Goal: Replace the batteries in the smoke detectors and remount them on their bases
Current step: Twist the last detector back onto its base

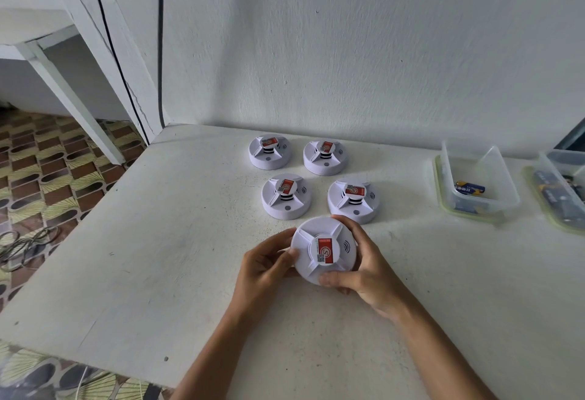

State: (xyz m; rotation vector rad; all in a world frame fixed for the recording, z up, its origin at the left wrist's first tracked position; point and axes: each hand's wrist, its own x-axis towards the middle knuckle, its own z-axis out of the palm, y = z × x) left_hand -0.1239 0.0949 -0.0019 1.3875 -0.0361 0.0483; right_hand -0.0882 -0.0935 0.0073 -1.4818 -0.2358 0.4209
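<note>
A white round smoke detector (323,249) with a red label on its centre is held just above the table between both hands. My left hand (267,268) grips its left edge, thumb on the top face. My right hand (364,268) curls round its right and near side. Several more white detectors stand face up behind it in two rows: one at the back left (269,153), one at the back right (325,158), one in the nearer row on the left (286,196) and one in the nearer row on the right (354,201).
The white table (158,257) ends at a left edge over a patterned tile floor with cables (22,246). A clear plastic box (474,178) with a blue battery sits at the right, a second box (560,190) at the frame edge. A wall (348,51) backs the table.
</note>
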